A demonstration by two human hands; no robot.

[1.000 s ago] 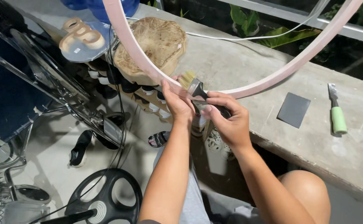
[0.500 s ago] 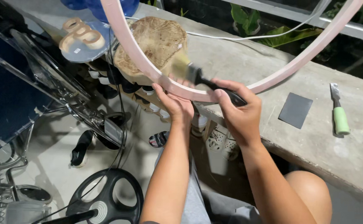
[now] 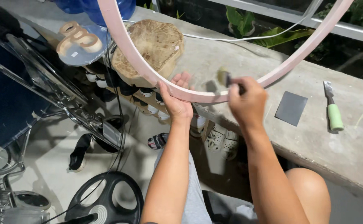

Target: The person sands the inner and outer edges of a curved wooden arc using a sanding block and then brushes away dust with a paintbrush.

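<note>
The large pink hoop [image 3: 198, 96] is the landmark: its lower arc hangs over the near edge of the concrete ledge [image 3: 355, 137], and both upper ends run out of the top of the frame. The left hand [image 3: 176, 98] cups this lowest stretch from below, thumb on the near face and fingers curled up behind the rim, holding it. The right hand [image 3: 248, 103] is closed in a fist round the handle of a small brush [image 3: 225, 77], whose pale bristles sit just inside the hoop, above the rim; the brush is blurred, so whether the bristles touch the pink surface cannot be told.

Left of the hoop's left limb, partly crossed by it, lies a rough round wood slab [image 3: 156, 45]. Further left a pale wooden cut-out [image 3: 80, 38] rests on a grey disc. A white cable [image 3: 248, 38] crosses the ledge behind the hoop. To the right of the hoop lie a dark square sheet [image 3: 291, 108] and, beyond it, a scraper with a green handle [image 3: 334, 108], both well apart from the hands.

Below the hoop, under the ledge, shoes [image 3: 223, 141] and sandals sit in shadow, hard to make out. Lower left of the hoop stand a metal frame [image 3: 44, 83], a black steering wheel [image 3: 107, 199] and a fan grille cut by the frame edge. A bare knee [image 3: 308, 186] sits below the right forearm.

Bare ledge lies open inside the hoop's arc and to its far right; the ledge's near edge runs directly under the hands.
</note>
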